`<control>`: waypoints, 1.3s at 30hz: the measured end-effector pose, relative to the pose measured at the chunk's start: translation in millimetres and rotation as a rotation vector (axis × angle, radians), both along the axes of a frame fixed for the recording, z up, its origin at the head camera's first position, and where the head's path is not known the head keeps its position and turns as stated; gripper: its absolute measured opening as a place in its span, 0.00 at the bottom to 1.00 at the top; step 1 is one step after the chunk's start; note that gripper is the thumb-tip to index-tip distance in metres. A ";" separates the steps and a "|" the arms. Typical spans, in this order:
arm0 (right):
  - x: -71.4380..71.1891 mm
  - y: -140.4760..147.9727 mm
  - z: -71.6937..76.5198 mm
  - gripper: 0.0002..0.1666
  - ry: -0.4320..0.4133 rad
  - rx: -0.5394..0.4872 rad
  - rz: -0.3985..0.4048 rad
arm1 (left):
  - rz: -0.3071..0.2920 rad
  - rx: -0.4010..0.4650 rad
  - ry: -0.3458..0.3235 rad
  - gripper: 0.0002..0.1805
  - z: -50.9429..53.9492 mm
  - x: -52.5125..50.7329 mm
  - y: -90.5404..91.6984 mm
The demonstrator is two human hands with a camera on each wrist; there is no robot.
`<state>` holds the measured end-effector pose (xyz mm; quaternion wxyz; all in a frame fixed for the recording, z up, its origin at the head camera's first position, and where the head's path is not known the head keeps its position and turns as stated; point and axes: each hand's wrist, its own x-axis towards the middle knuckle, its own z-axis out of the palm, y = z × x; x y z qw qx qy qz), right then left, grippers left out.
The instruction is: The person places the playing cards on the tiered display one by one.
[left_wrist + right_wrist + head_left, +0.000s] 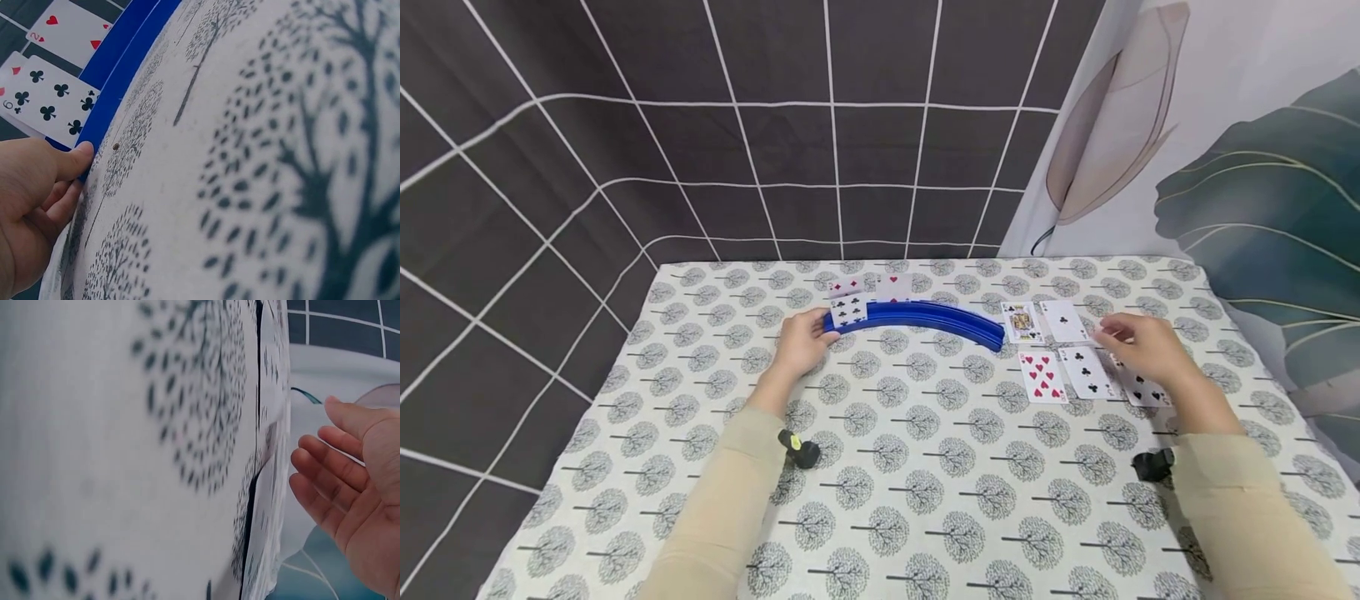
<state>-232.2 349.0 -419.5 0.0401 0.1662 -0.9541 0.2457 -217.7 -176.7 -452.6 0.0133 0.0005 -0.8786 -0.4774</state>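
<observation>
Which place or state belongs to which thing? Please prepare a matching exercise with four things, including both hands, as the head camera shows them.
Things
1. Left hand
2. Right hand
3. Six of clubs
4. Face card

Places or states
A. Lies flat on the tablecloth, just beyond the right end of the blue rack
B. Holds nothing, near the flat cards
C. Stands in the blue rack, near its left end
D. Grips the left end of the blue rack

Right pairs: 1-D, 2-B, 3-C, 4-A
</observation>
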 end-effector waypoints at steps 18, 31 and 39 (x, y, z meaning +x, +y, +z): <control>7.5 33.2 1.6 0.48 -0.226 0.083 -0.066 | -0.004 -0.039 -0.022 0.30 3.4 0.7 0.1; 11.2 49.9 5.8 0.57 -0.293 0.149 -0.047 | -0.010 -0.039 -0.020 0.30 4.3 1.9 0.4; 14.4 53.7 5.9 0.54 -0.237 0.177 0.014 | -0.006 -0.048 -0.023 0.30 5.1 1.3 1.0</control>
